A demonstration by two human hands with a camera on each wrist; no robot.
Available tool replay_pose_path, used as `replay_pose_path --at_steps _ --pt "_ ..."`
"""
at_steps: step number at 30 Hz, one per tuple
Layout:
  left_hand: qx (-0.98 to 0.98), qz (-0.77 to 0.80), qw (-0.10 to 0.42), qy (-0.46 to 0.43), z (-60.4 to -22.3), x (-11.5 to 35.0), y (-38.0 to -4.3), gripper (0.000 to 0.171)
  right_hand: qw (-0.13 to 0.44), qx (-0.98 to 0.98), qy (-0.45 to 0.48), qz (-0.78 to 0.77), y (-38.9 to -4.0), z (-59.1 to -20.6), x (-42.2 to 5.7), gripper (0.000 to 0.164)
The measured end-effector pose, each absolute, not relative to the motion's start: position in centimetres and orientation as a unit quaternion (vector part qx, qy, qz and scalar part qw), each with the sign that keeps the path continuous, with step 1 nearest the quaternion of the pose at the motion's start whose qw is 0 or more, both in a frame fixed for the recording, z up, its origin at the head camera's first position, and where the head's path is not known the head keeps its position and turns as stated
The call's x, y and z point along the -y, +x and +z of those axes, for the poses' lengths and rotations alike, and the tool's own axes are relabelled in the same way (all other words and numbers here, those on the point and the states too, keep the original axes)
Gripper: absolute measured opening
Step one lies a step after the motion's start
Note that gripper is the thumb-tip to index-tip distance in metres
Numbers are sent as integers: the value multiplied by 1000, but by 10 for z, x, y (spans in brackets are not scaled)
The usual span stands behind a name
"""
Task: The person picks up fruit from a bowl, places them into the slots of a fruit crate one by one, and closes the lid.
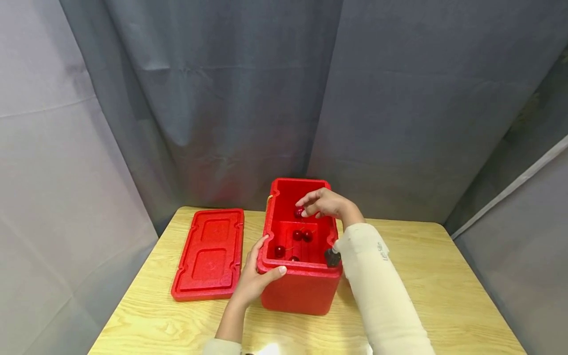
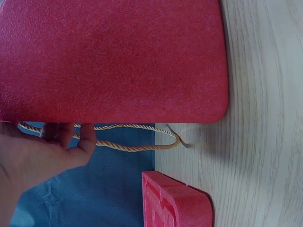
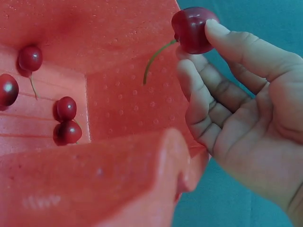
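A red foam box (image 1: 301, 291) stands uncovered, and several dark red cherries (image 1: 298, 235) lie on its floor. Over the box's far part, my right hand (image 1: 326, 203) pinches a cherry (image 3: 193, 30) between thumb and fingers; its curved green stem hangs down in the right wrist view. My left hand (image 1: 256, 276) holds the box's near left corner, thumb on the front face and fingers along the left side. By those fingers, a twisted rope handle (image 2: 128, 147) hangs in the left wrist view.
The red lid (image 1: 210, 254) lies on the wooden table (image 1: 426, 276), left of the box, its recessed side up. Grey curtains (image 1: 230, 98) enclose the table at the back and sides. A small black device (image 1: 332, 257) overlaps the box's near right corner.
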State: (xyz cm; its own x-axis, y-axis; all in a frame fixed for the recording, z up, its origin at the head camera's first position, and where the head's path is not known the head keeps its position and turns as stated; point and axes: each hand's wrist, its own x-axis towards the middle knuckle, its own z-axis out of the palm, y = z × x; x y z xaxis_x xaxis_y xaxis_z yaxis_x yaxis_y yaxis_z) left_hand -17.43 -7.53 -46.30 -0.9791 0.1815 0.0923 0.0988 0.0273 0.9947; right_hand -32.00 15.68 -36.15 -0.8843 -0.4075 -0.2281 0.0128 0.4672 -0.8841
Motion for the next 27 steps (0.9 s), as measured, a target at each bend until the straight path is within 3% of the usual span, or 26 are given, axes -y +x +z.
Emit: replay_pose_path --at_steps 6,12,27 --pt "-726 681 15 93 -480 73 -181 81 203 -844 -119 -482 -314 -354 -163 38" --pt "-730 677 11 93 -482 72 -179 81 169 -861 -135 -460 -296 -337 -176 37" --pt "-743 663 6 90 -444 68 -157 82 82 -850 -195 -482 -233 -337 -213 37"
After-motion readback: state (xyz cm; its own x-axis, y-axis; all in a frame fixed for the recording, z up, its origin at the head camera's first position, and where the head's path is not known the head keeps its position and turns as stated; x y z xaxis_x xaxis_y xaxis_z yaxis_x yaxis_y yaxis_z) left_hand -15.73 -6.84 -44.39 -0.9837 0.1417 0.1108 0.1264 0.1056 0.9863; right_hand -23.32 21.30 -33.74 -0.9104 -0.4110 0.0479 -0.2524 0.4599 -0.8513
